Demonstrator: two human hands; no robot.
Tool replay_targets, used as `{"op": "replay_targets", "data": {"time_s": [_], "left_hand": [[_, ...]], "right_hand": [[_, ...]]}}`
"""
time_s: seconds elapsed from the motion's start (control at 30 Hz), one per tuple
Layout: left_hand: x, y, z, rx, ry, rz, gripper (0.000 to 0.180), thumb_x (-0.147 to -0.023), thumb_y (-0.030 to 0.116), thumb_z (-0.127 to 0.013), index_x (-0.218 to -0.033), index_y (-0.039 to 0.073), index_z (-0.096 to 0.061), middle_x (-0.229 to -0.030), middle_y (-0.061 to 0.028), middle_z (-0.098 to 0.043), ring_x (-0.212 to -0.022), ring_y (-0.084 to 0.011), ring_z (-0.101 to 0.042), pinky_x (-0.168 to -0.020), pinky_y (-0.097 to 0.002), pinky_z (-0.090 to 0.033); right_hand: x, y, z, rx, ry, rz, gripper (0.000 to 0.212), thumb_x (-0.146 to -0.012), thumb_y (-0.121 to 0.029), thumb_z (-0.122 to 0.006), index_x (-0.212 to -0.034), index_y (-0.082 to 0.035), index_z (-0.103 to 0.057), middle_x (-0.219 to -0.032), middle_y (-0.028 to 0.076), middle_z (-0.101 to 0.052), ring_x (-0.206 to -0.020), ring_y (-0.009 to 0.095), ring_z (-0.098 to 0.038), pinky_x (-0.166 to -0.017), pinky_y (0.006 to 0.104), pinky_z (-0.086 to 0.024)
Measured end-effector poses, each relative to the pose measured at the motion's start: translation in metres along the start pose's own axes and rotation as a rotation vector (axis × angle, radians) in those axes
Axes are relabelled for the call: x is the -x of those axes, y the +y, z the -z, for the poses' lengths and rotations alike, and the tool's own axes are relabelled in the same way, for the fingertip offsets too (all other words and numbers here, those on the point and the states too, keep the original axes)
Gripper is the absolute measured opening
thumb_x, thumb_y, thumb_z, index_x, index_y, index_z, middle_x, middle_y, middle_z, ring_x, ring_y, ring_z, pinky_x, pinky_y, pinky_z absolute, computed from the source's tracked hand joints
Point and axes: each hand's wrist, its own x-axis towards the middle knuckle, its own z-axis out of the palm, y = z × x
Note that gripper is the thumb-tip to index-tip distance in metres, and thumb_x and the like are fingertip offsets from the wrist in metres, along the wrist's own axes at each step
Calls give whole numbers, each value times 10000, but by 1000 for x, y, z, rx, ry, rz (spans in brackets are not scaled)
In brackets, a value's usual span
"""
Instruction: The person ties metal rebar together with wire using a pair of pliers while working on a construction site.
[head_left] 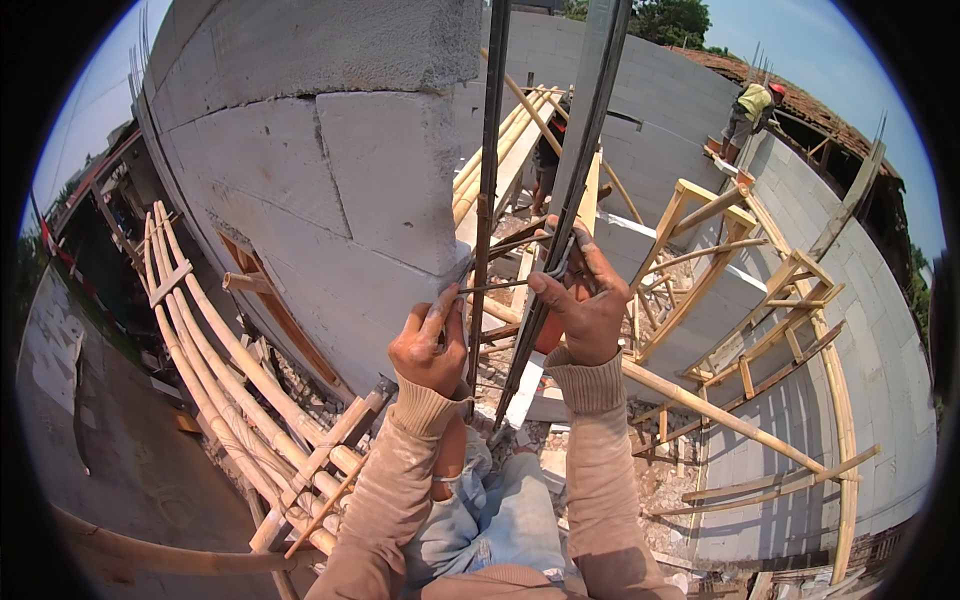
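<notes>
Two bare hands steady a thin bent metal rod [500, 287] across dark uprights, just beyond the block wall's [390, 160] right edge.
The left hand [430, 345] has its fingers [443, 308] closed in a pinch near the rod's left end, probably to keep it level; the right hand [588, 300] is partly curled, thumb and fingers around the bent end by the broader upright [580, 130], seemingly to guide it, though how firmly it grips I cannot tell. The rod crosses the slimmer upright [488, 150], between the wall edge and the broader one; working from both sides likely stops the rod twisting.
</notes>
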Motion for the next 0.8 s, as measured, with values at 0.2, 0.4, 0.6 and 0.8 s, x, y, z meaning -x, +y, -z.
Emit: {"op": "replay_targets", "data": {"time_s": [0.2,0.4,0.6,0.8], "left_hand": [[-1,-5,-2,-10,49,-58,198,-875,-15,-721,-1061,39,-765,-779,-130,-702,-597,-181,-657,-553,-291,-497],[-1,-3,-5,-24,60,-43,202,-859,-17,-731,-1047,46,-769,-781,-130,-708,-616,-205,-675,-570,-306,-515],[-8,-7,-6,-45,93,-115,207,-849,-38,-730,-1041,30,-766,-765,-120,-715,-614,-156,-670,-570,-274,-506],[-7,-8,-6,-14,123,-102,189,-822,-43,-749,-1000,17,-755,-776,-112,-721,-618,-140,-672,-565,-260,-497]], "right_hand": [[2,5,-3,-31,17,5,821,-772,-39,-877,-1427,148,-420,-1270,192,-625,-1155,192,-617,-990,309,-521],[3,5,0,41,18,-30,779,-790,-47,-856,-1416,121,-424,-1276,172,-607,-1158,193,-609,-993,308,-519],[5,7,-9,-5,72,3,776,-777,-71,-876,-1398,91,-440,-1221,154,-621,-1112,187,-617,-942,294,-528],[7,14,-11,-40,96,21,740,-781,-43,-862,-1374,87,-438,-1231,203,-640,-1055,187,-654,-929,303,-547]]}}
